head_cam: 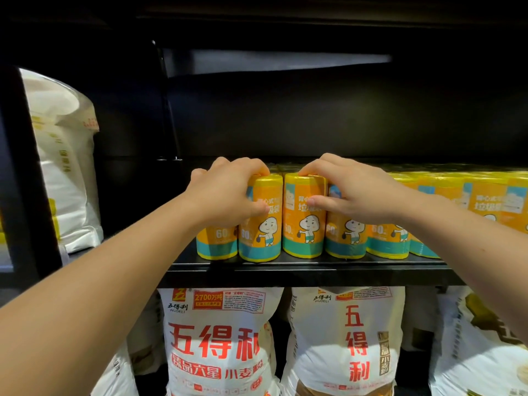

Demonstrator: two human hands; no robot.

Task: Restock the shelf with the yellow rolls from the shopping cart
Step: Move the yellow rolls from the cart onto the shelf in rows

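Standing upright on black shelf (308, 265): yellow rolls (304, 215); left hand (225, 195), right hand (351, 192) each grip one.

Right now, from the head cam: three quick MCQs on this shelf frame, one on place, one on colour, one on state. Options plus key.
1. Where do the white flour sacks sit?
A. Below the shelf holding the yellow rolls
B. On top of the rolls
C. In a cart

2. What colour is the band near the base of the front rolls?
A. Red
B. Teal
C. Black

3. What are the hands doing?
A. Hanging free
B. Each gripping a roll
C. Lifting a sack

Key:
1 A, the sacks stand on the level underneath.
2 B, a teal band rings the roll above its yellow foot.
3 B, the left hand clasps one roll, the right hand its neighbour.
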